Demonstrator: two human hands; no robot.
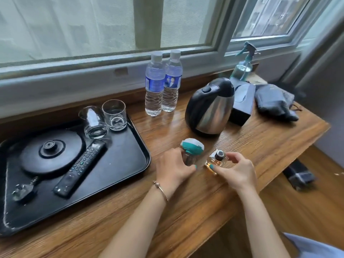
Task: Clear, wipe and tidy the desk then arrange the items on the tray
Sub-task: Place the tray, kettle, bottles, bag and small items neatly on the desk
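My left hand [172, 167] grips a small bottle with a teal and white top [192, 147] on the wooden desk [186, 202]. Right beside it, my right hand [235, 169] pinches a small amber perfume bottle with a dark cap [217, 159]. A black tray [119, 164] at the left holds the kettle base [50, 151] with its plug [23, 190], a remote control [81, 164] and two glasses [105, 117]. The steel kettle [210, 107] stands on the desk behind my hands.
Two water bottles [162, 82] stand by the window sill. A black box [242, 105], a spray bottle [243, 66] and a dark folded cloth [275, 101] sit at the desk's right end. A dark object [297, 176] lies on the floor to the right.
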